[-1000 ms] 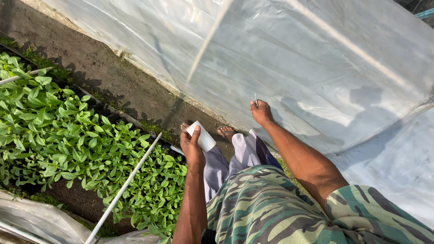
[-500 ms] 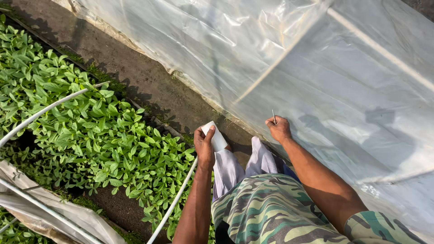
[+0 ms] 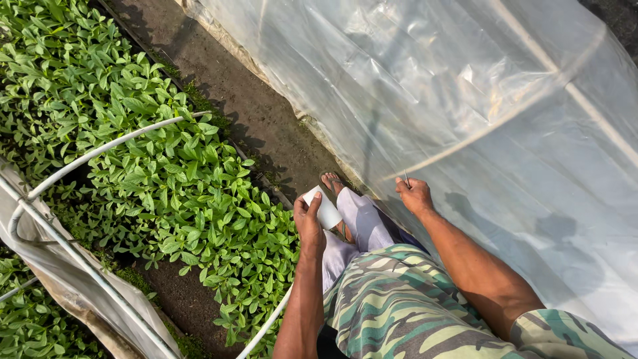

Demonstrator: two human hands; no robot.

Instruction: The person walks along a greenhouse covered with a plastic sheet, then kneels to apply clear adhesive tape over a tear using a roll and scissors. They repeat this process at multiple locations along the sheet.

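Roughly, from the held things outward:
White roll: a small white cylinder, like a roll of tape or paper [image 3: 327, 207], sits in the left hand [image 3: 310, 223], just above the person's knees and the foot in a sandal [image 3: 330, 181] on the dirt path.
Handling of the roll: it looks light and fairly stiff across its round body, so a wrap of fingers round the side should hold it; squeezing hard could dent it.
Left hand: closed round the roll, thumb up along its side.
Thin metal pin or needle: a slim dark sliver [image 3: 407, 178] stands up from the right hand [image 3: 415, 197], against the clear plastic sheet [image 3: 465, 86].
Handling of the pin: tiny, rigid and easy to drop; a fingertip pinch near its lower end suits it. Its exact kind is too small to tell.
Right hand: fingers pinched shut on the pin, touching or just beside the sheet.
Plastic sheet: thin, soft, slippery film stretched over a pale hoop; likely to tear if pulled.
Left of the path: a bed of green leafy seedlings [image 3: 153, 173] under a white bent pipe [image 3: 100, 154].
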